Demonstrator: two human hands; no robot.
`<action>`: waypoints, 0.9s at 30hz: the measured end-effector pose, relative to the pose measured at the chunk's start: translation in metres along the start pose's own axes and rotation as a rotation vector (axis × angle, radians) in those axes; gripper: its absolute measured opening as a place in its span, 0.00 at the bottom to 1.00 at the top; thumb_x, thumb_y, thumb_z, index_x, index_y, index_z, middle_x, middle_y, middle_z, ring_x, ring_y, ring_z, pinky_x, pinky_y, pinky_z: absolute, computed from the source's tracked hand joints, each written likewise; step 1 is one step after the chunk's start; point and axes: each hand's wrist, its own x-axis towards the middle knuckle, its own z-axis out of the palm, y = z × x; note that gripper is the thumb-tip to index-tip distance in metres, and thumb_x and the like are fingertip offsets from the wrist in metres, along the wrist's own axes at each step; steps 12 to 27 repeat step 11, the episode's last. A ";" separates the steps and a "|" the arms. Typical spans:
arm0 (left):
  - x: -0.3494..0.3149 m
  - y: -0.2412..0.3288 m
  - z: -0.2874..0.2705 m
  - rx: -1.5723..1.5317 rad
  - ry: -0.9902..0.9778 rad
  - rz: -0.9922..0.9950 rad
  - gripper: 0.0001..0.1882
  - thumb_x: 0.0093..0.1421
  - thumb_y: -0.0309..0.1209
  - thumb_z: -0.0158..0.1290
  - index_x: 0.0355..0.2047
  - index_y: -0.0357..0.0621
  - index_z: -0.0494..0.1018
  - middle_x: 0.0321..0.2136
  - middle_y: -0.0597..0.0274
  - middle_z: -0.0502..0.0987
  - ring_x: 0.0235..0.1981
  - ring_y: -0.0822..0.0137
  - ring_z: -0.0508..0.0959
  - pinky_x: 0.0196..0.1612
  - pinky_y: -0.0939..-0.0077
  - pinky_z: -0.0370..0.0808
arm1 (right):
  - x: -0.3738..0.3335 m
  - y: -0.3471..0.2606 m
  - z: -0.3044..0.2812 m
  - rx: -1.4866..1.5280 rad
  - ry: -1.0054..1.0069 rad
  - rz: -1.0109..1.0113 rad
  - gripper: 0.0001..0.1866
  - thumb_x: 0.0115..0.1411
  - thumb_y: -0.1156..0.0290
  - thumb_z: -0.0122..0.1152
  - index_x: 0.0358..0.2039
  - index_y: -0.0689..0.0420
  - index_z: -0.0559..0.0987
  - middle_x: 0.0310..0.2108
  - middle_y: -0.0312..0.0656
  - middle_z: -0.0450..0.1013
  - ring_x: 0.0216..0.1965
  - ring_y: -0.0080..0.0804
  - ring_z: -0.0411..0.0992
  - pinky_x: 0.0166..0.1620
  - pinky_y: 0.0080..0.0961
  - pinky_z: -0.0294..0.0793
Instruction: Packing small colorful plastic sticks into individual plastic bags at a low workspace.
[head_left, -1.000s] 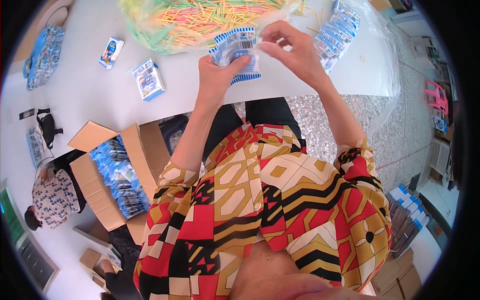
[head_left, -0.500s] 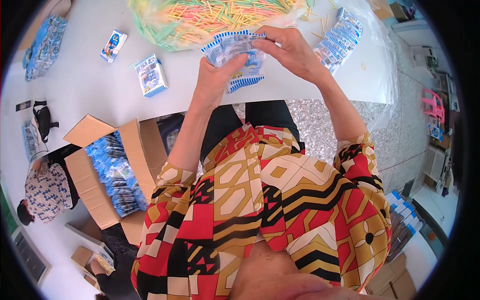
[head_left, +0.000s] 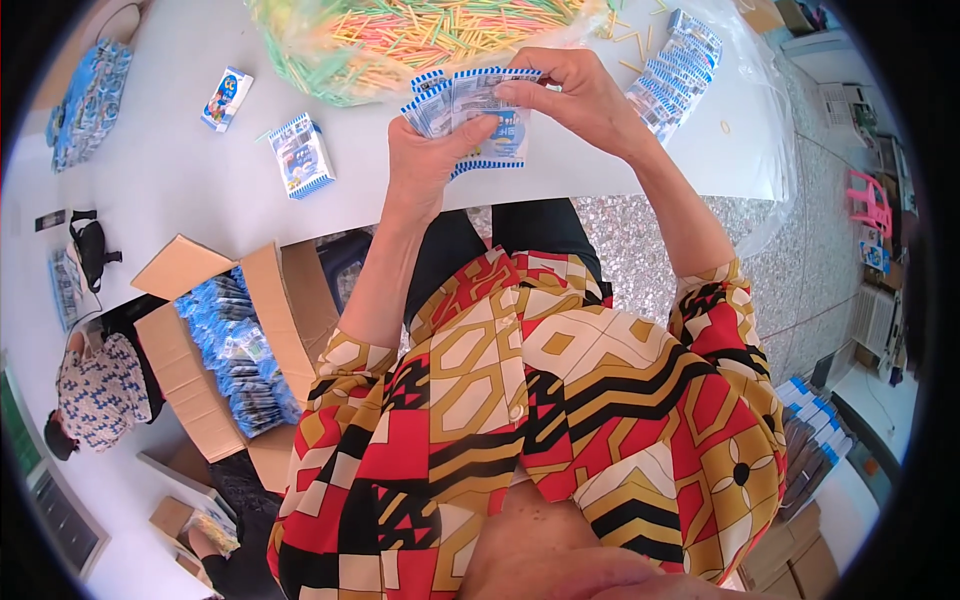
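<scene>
Over the table's near edge, a fanned stack of flat blue-and-white packets [head_left: 505, 142] is held up between both hands. My left hand [head_left: 435, 155] grips the stack from its left side, thumb across the front. At the upper right edge of the packets, my right hand [head_left: 565, 95] pinches a top corner between thumb and fingers. How many packets the fingers hold is hidden. Just beyond lies a large clear plastic bag [head_left: 320, 75] full of thin pink, yellow and green sticks [head_left: 440, 35].
On the white table [head_left: 370, 205] lie a packet stack [head_left: 302, 157], a single packet [head_left: 227, 99] and a fanned packet row [head_left: 672, 75]. An open carton [head_left: 185, 380] of blue packets stands at left. Two other people [head_left: 105, 390] sit at left; a pink chair [head_left: 870, 205] stands right.
The packets in my hands have shifted, with the fan spread a little differently at the top. Both hands stay nearly in place, still gripping; the whole view has moved slightly.
</scene>
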 end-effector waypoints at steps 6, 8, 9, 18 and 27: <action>-0.001 0.003 0.001 -0.063 -0.100 -0.044 0.17 0.49 0.23 0.61 0.40 0.40 0.74 0.35 0.62 0.78 0.34 0.74 0.77 0.39 0.78 0.76 | 0.000 -0.007 -0.001 -0.047 -0.010 -0.051 0.11 0.59 0.68 0.56 0.38 0.61 0.76 0.30 0.37 0.75 0.31 0.22 0.68 0.37 0.21 0.69; -0.001 0.001 -0.001 -0.068 -0.104 -0.062 0.17 0.49 0.24 0.61 0.41 0.40 0.73 0.35 0.62 0.78 0.34 0.74 0.77 0.39 0.78 0.75 | 0.001 -0.006 0.000 -0.074 -0.017 -0.071 0.11 0.59 0.69 0.55 0.39 0.62 0.76 0.31 0.38 0.75 0.32 0.23 0.68 0.38 0.22 0.70; -0.001 0.000 -0.002 -0.072 -0.108 -0.079 0.17 0.49 0.24 0.61 0.41 0.40 0.73 0.35 0.63 0.77 0.34 0.74 0.76 0.39 0.78 0.75 | 0.002 -0.006 0.001 -0.075 -0.028 -0.095 0.11 0.59 0.70 0.55 0.40 0.62 0.75 0.33 0.39 0.75 0.33 0.24 0.69 0.39 0.23 0.70; -0.001 -0.001 -0.004 -0.049 -0.105 -0.072 0.18 0.49 0.24 0.61 0.42 0.40 0.73 0.36 0.63 0.77 0.35 0.73 0.77 0.39 0.79 0.75 | 0.002 -0.006 0.001 -0.079 -0.065 -0.077 0.13 0.59 0.70 0.55 0.43 0.61 0.74 0.36 0.40 0.74 0.35 0.25 0.69 0.41 0.23 0.71; -0.001 -0.001 -0.004 -0.049 -0.105 -0.072 0.18 0.49 0.24 0.61 0.42 0.40 0.73 0.36 0.63 0.77 0.35 0.73 0.77 0.39 0.79 0.75 | 0.002 -0.006 0.001 -0.079 -0.065 -0.077 0.13 0.59 0.70 0.55 0.43 0.61 0.74 0.36 0.40 0.74 0.35 0.25 0.69 0.41 0.23 0.71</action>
